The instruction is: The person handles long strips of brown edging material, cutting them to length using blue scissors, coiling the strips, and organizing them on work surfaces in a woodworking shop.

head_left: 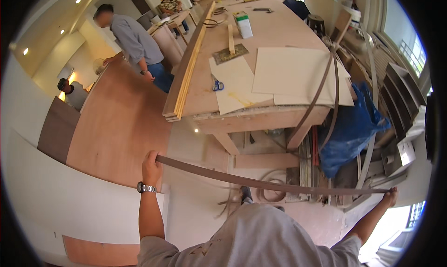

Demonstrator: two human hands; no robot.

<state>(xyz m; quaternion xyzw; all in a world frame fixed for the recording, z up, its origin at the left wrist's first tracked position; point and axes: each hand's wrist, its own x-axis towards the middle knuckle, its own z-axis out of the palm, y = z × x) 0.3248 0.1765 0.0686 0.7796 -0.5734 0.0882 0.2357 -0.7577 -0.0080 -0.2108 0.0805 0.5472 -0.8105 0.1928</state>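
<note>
A long brown strip of edge banding (251, 178) stretches across in front of my body, sagging slightly in the middle. Its left end is gripped by my left hand (151, 168), closed, with a metal watch on that wrist. Far to the right, my right hand (392, 197) is closed around the other end. Beyond the strip stands a wooden worktable (274, 119). On it lie cream sheets (298, 71), blue-handled scissors (217, 84) and a flat board with an upright wooden handle (230, 54).
A large wooden panel (121, 113) stands left, with a person in grey (135, 36) touching it. Stacked long boards (195, 62) line the table's left edge. A blue plastic bag (347, 136) sits right of the table. Coiled strips (272, 185) lie on the floor near my feet.
</note>
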